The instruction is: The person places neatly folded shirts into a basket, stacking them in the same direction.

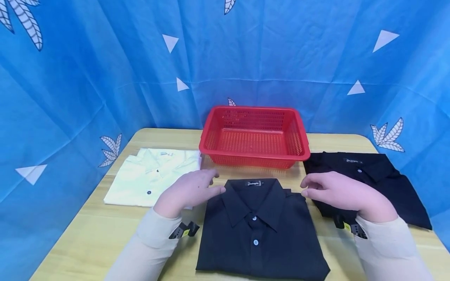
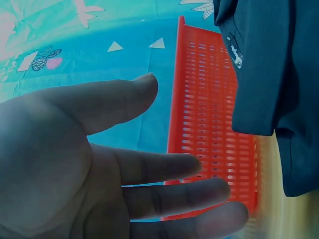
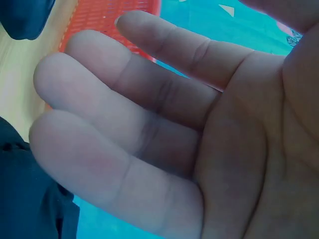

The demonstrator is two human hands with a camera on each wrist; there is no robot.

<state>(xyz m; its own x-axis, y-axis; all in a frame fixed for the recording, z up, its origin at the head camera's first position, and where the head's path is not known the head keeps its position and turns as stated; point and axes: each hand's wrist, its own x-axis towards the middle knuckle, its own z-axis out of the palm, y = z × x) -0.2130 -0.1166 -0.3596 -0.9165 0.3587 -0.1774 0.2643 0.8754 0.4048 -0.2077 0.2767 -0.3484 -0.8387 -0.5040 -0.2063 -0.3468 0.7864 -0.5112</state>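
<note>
A folded dark button shirt (image 1: 239, 242) lies at the front middle of the table, collar toward the back. My left hand (image 1: 191, 189) hovers at its upper left corner, thumb beside the collar; in the left wrist view the fingers (image 2: 164, 199) are extended, with nothing in the palm. On the other side, my right hand (image 1: 342, 193) is held just off the shirt's upper right corner, overlapping a second folded black shirt (image 1: 397, 191) in the head view. Its fingers (image 3: 99, 154) are relaxed and the palm is bare in the right wrist view.
Behind the middle shirt stands a red perforated plastic basket (image 1: 253, 158) with nothing in it. A folded white shirt (image 1: 137, 181) lies at the left. The wooden table (image 1: 84, 234) is bordered by a blue patterned cloth (image 1: 256, 50) at the back and sides.
</note>
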